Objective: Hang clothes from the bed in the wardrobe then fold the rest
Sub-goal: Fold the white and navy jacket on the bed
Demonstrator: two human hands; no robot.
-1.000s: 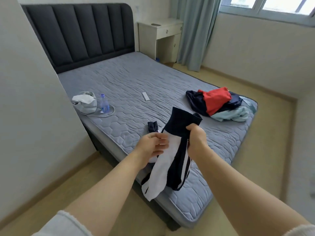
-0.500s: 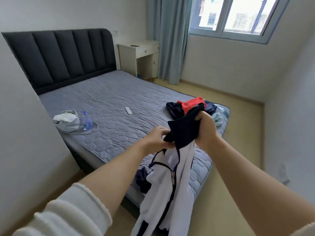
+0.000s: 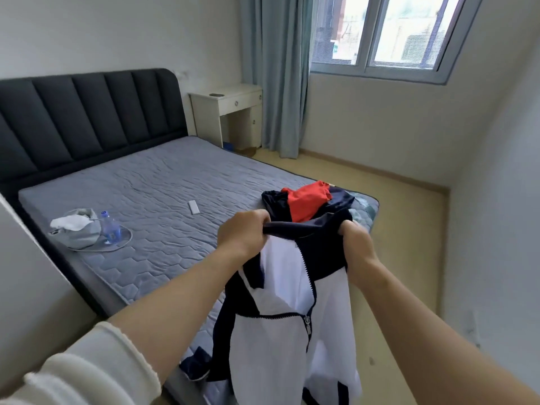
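We hold a white and navy zip jacket (image 3: 280, 287) up by its dark collar over the near corner of the bed (image 3: 152, 182). Our left hand (image 3: 242, 232) grips one end of the collar, fingers curled around it; our right hand (image 3: 355, 244) clamps the other end. The jacket hangs unzipped below them. At twelve o'clock, just beyond our hands, a pile of red and navy clothes (image 3: 306, 200) lies on the mattress. At ten o'clock stands a water bottle (image 3: 109, 226).

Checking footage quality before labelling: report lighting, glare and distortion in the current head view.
Head view: daylight washes out the window panes; soft, even light on the bed, no hard shadows; the wide-angle lens bows the headboard; the jacket gripped by the left hand and right hand is sharp; the near sleeve is blurred.
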